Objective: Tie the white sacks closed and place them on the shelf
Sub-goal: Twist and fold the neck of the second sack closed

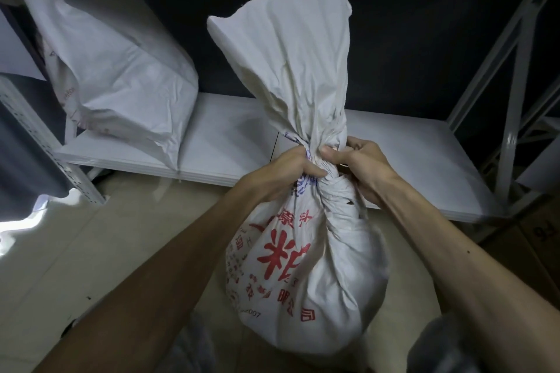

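Right below you, the sack (pixel 303 275) sits on the floor (pixel 106 251), red print up, its neck twisted tight. Your left grip (pixel 291 169) is curled round that neck and your right grip (pixel 360 160) pinches it from the other side, both clamped on cloth. You look mid-tie; I cannot tell whether a knot is in. Next you'll want to cinch it hard, then lift it to the shelf (pixel 230 142) beyond, where a second sack (pixel 115 70) leans at the left end.

low white shelf board (pixel 230 142), plain white sack (pixel 121 70) standing on its left end, pale tiled floor (pixel 106 251) in front
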Available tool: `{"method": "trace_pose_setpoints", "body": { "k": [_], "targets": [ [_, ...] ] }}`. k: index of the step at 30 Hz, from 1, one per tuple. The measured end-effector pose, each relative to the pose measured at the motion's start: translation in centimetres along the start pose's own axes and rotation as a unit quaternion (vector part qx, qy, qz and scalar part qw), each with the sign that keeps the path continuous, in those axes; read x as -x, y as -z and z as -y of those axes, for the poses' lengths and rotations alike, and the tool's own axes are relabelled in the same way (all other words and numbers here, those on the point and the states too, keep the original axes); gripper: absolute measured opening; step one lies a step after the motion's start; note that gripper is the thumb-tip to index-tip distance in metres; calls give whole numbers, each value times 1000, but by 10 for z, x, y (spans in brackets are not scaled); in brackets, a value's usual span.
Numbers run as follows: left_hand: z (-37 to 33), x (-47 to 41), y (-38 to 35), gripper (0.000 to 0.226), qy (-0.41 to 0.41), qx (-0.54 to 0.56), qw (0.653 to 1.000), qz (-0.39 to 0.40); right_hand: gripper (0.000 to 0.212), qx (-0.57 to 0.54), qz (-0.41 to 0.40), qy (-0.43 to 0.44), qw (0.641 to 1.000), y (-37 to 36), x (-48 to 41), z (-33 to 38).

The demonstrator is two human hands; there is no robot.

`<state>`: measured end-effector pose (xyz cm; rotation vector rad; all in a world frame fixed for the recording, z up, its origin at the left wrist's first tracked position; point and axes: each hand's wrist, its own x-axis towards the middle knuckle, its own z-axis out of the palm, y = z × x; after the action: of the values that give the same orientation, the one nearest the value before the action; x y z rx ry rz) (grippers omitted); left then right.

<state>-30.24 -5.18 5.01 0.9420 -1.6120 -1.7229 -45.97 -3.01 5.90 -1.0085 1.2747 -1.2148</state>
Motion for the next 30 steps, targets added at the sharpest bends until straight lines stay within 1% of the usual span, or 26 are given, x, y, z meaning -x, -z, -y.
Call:
{"method": "trace_pose_setpoints", "body": {
  "k": [2,4,6,8,13,15,16,18,19,20,21,23,24,25,26,27,28,29,30],
  "targets": [
    [6,1,-5,49,-12,-31,999,3,34,15,-27,-3,1000,-4,-2,-1],
    [13,2,-13,61,-33,-47,998,-34,34,39,-51,0,998,-10,-2,-2],
    [18,0,-20,57,-74,-51,993,-79,34,61,-69,8,996,-14,-2,-1],
    [20,-3,-24,54,-93,-55,987,-116,38,75,-65,4,995,-13,-4,2],
    [22,-5,-23,47,-78,-108,978,-161,44,72,-46,4,996,-12,0,5],
    [19,-3,-22,47,-80,-116,977,-158,48,79,-47,11,996,-12,2,8],
    [17,-2,-19,45,-77,-120,979,-148,52,99,-47,24,994,-11,4,10],
    [11,-1,-11,40,-53,-117,983,-127,63,202,-50,77,975,-8,6,12],
    [8,1,-6,38,-33,-113,985,-124,62,276,-65,111,952,-8,8,11],
    [6,3,0,37,-10,-105,987,-124,60,346,-93,151,921,-9,11,8],
    [4,5,5,35,20,-92,988,-124,56,393,-119,203,889,-9,13,5],
    [6,10,16,25,93,-51,988,-114,41,441,-149,354,811,-9,19,0],
    [7,13,22,23,130,-31,985,-108,32,461,-138,431,763,-8,19,-2],
    [9,15,28,34,164,-19,981,-98,27,485,-106,487,718,-7,19,-2],
    [12,15,34,57,187,-9,979,-84,29,514,-67,519,680,-7,19,-3],
    [14,14,40,82,204,-3,977,-60,39,547,-35,535,643,-8,18,-5],
    [15,14,44,99,216,-5,976,-34,49,574,-12,539,616,-11,19,-6],
    [13,15,47,106,220,-10,975,-14,58,591,-1,541,598,-13,21,-6],
    [10,16,48,104,220,-14,975,0,63,603,4,543,585,-15,23,-6]
  ]
}}
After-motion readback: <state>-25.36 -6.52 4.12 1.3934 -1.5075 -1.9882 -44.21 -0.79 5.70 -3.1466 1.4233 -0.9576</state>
